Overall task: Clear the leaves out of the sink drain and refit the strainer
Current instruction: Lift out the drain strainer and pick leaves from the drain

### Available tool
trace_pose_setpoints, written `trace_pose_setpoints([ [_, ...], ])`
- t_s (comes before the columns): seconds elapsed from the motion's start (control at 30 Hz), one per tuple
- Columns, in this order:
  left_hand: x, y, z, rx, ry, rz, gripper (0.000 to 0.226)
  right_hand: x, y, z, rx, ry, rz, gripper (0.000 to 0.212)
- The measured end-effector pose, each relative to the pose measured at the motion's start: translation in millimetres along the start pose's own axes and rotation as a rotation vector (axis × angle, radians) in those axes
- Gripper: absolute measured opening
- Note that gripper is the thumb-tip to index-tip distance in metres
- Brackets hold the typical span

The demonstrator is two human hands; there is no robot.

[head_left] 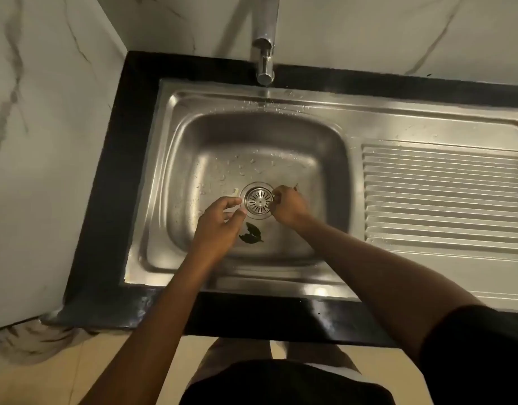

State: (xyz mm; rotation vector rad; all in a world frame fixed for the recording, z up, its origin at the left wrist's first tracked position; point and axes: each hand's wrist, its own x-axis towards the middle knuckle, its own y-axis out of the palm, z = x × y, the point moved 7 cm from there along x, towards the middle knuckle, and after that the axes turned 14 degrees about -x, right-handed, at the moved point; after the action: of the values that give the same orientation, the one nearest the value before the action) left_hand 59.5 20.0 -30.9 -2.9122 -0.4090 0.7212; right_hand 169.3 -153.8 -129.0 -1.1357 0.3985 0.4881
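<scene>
A round steel strainer (258, 200) with radial slots sits in the drain at the bottom of the steel sink basin (193, 159). Dark green leaves (252, 234) lie on the basin floor just in front of the drain. My left hand (218, 223) hovers at the strainer's left edge, fingers curled and apart, holding nothing that I can see. My right hand (287, 204) is at the strainer's right edge with its fingers pinched together; a thin dark bit sticks out behind them, and I cannot tell whether it is held.
A chrome tap (265, 54) hangs over the basin's back rim. A ribbed draining board (444, 194) lies to the right. A black counter (111, 200) frames the sink, with marble walls on the left and behind. Water drops dot the basin.
</scene>
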Motion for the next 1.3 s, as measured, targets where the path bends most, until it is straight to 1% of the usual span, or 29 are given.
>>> trace_pose_setpoints([
  [0.07,8.5,-1.3,5.7,-0.001,-0.035,-0.009,0.024,10.6,3.9,1.9,-0.042,0.031,0.008,0.045],
  [0.27,19.4,-6.3,15.0,-0.016,-0.054,-0.002,0.025,30.7,17.2,3.4,-0.122,0.098,0.004,0.048],
  [0.4,24.6,-10.3,16.5,-0.022,-0.061,-0.005,0.023,37.6,22.0,4.5,-0.12,0.116,0.001,0.05],
  [0.53,25.4,-13.0,16.0,-0.012,-0.06,0.003,0.026,44.5,20.7,8.1,-0.102,0.104,0.023,0.053],
  [0.6,25.1,-12.9,15.7,-0.007,-0.058,0.013,0.027,47.1,17.5,10.2,-0.101,0.098,0.024,0.049],
  [0.8,23.3,-13.2,18.0,-0.014,-0.067,0.023,0.023,48.9,8.7,21.9,-0.2,0.031,-0.038,0.018],
  [0.93,21.1,-13.6,19.2,-0.019,-0.069,0.02,0.022,44.6,1.8,29.2,-0.296,0.004,-0.092,0.012],
  [1.03,18.8,-13.2,18.5,-0.007,-0.066,0.016,0.021,35.9,-7.7,30.9,-0.326,-0.023,-0.159,0.013],
  [1.1,17.1,-12.6,17.6,-0.002,-0.071,0.01,0.02,29.6,-14.9,29.3,-0.297,-0.025,-0.183,0.013],
  [1.2,15.5,-8.4,14.8,0.001,-0.071,0.004,0.022,18.2,-30.1,21.8,-0.103,0.04,-0.194,0.01],
  [1.3,16.8,-1.2,9.2,0.0,-0.076,-0.015,0.038,4.8,-50.3,13.9,0.13,0.091,-0.218,0.02],
])
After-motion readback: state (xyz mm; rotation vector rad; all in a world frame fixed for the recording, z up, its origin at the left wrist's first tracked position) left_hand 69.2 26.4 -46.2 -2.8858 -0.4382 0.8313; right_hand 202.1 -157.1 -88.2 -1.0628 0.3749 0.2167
